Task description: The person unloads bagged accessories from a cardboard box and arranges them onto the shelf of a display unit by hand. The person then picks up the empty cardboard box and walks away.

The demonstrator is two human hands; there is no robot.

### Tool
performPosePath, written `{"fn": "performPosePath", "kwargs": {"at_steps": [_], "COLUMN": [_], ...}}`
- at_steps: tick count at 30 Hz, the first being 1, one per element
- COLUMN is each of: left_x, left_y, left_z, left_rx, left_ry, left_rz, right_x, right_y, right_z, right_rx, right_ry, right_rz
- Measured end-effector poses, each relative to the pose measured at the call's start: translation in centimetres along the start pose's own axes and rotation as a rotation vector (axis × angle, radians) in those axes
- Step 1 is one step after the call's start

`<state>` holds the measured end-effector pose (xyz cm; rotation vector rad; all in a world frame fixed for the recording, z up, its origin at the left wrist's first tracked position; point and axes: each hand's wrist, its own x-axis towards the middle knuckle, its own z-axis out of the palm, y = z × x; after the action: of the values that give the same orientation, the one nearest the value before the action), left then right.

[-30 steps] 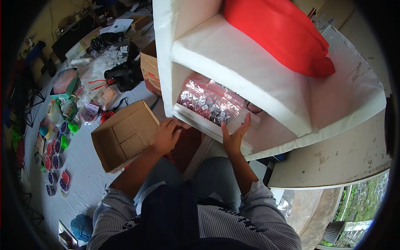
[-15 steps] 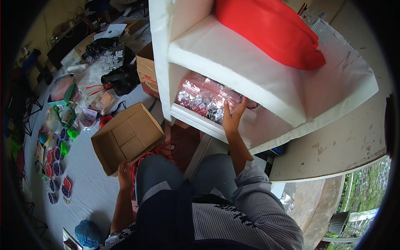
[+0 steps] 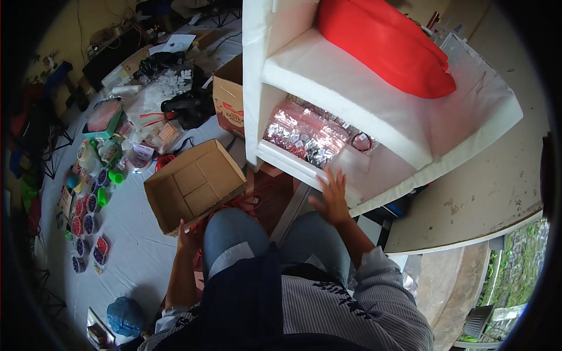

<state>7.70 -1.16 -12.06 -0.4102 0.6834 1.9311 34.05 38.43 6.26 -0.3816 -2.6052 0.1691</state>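
Observation:
An open cardboard box [image 3: 196,178] with nothing inside is tilted beside my left knee. My left hand [image 3: 187,237] grips its near edge. With fingers spread and nothing in them, my right hand [image 3: 332,200] is in front of a white shelf [image 3: 336,85], by the lip of its lower compartment. Inside that compartment lie several clear zip bags [image 3: 304,131] with red strips and small dark and reddish items. A round dark-red item [image 3: 361,141] in clear plastic lies at their right.
Red cloth [image 3: 386,50] covers the shelf's upper level. On the pale floor sheet to the left are tubs of beads [image 3: 89,223], plastic bags and a blue bag [image 3: 124,316]. A taller cardboard carton [image 3: 228,102] stands against the shelf's left side.
My right hand has come away from the zip bags, back toward me, and its fingers have spread. My left hand stays at the box edge. The whole view has shifted slightly.

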Motion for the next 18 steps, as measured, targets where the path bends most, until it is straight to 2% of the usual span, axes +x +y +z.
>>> {"fn": "performPosePath", "kwargs": {"at_steps": [1,2,4,5,7,8,9,10,11,13,14,16,18], "left_x": [0.0,0.2,0.6,1.1,5.0,7.1,9.4,9.3,9.0,2.3,0.1,-3.1,-6.0], "left_y": [0.5,0.9,1.3,1.5,2.8,1.9,2.1,1.6,0.3,-1.1,-1.6,-2.5,-2.7], "left_z": [1.2,2.0,3.3,2.7,-1.0,-4.8,-7.9,-7.0,-6.3,1.6,2.8,3.5,2.8], "left_rx": [-0.072,-0.068,-0.004,-0.001,-0.161,-0.161,0.318,0.795,0.794,-0.087,-0.087,-0.277,-0.282], "left_ry": [-0.076,-0.079,0.122,0.115,0.304,0.294,0.218,0.128,0.118,0.212,0.203,0.117,0.027], "left_rz": [-0.104,-0.102,-0.020,-0.022,0.000,-0.002,0.279,0.561,0.567,0.343,0.342,0.372,0.426], "right_x": [-2.2,-4.1,-7.4,-9.0,-11.7,-13.0,-14.3,-15.3,-16.2,-16.3,-16.1,-15.7,-15.5], "right_y": [-0.6,-1.3,-2.3,-2.5,-2.3,-2.0,-1.6,-1.1,-0.5,-0.5,-0.8,-1.0,-1.4], "right_z": [-0.3,-0.8,-2.1,-2.3,-2.0,-1.7,-1.0,-0.3,0.5,0.4,0.2,0.1,-0.1], "right_rx": [0.008,0.008,0.038,0.033,0.137,0.129,0.152,0.176,0.212,0.261,0.315,0.392,0.471], "right_ry": [-0.092,-0.086,-0.219,-0.214,-0.067,-0.059,-0.065,-0.069,-0.096,-0.086,-0.088,-0.091,-0.101], "right_rz": [-0.042,-0.041,0.101,0.103,0.418,0.417,0.488,0.559,0.568,0.586,0.607,0.632,0.662]}}
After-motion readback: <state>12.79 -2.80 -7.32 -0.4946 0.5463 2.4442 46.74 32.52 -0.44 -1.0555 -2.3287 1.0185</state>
